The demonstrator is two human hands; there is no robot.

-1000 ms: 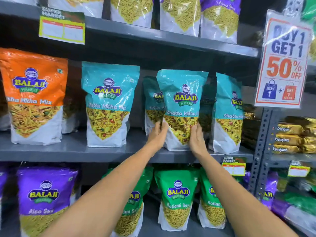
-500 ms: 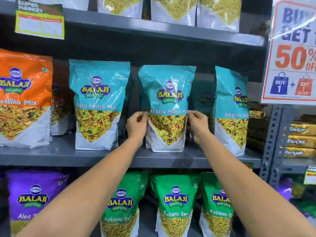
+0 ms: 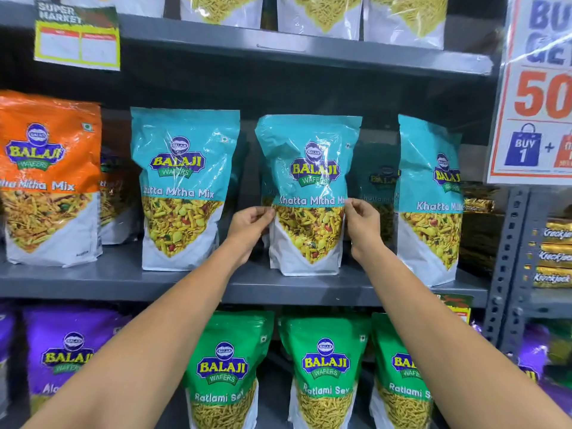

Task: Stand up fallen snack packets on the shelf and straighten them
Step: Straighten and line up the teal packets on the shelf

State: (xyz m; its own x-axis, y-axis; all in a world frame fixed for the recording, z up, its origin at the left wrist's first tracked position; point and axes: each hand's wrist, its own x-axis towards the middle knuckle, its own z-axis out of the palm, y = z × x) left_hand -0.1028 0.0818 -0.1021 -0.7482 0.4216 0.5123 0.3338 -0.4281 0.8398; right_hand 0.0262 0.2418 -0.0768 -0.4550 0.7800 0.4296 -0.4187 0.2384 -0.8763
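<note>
A teal Khatta Mitha Mix packet (image 3: 309,168) stands upright on the grey middle shelf (image 3: 198,283), facing me. My left hand (image 3: 250,226) pinches its left edge at mid-height and my right hand (image 3: 362,224) pinches its right edge. A second teal packet (image 3: 182,187) stands upright to its left, and a third (image 3: 430,199) stands at the right, turned slightly sideways. More teal packets sit behind in shadow.
An orange mix packet (image 3: 49,178) stands at the far left. Green Ratlami Sev packets (image 3: 325,366) and a purple packet (image 3: 68,351) fill the shelf below. A discount sign (image 3: 538,88) hangs at the right, with gold biscuit packs (image 3: 554,255) beside the upright post.
The teal packet went from tilted to upright and square on the shelf. Both hands slid up from its lower corners to pinch its side edges at mid-height.
</note>
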